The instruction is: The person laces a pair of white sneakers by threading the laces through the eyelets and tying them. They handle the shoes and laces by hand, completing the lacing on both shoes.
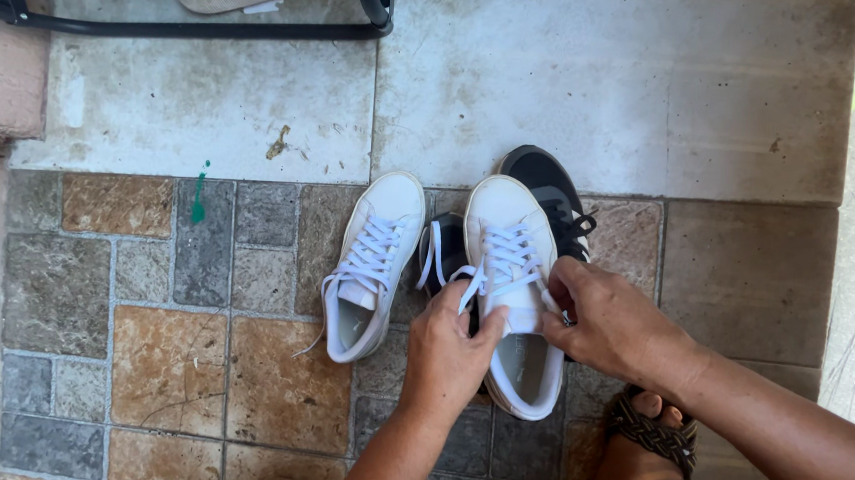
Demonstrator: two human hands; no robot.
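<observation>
Both hands, left (449, 357) and right (612, 323), pinch the laces (507, 251) on the white leather low-top sneaker (514, 296); uneven tugging could probably knot them, or nudge the matching sneaker (371, 261) just left of it.

Sunlit patchwork stone floor (167, 372), black metal frame (192, 27)

white sneakers (505, 276) with white laces (507, 251), black shoe (551, 194), mottled brown-grey tiles (169, 352)

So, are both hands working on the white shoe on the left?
No, both hands hold laces of the right white shoe; the left white shoe lies untouched.
</observation>
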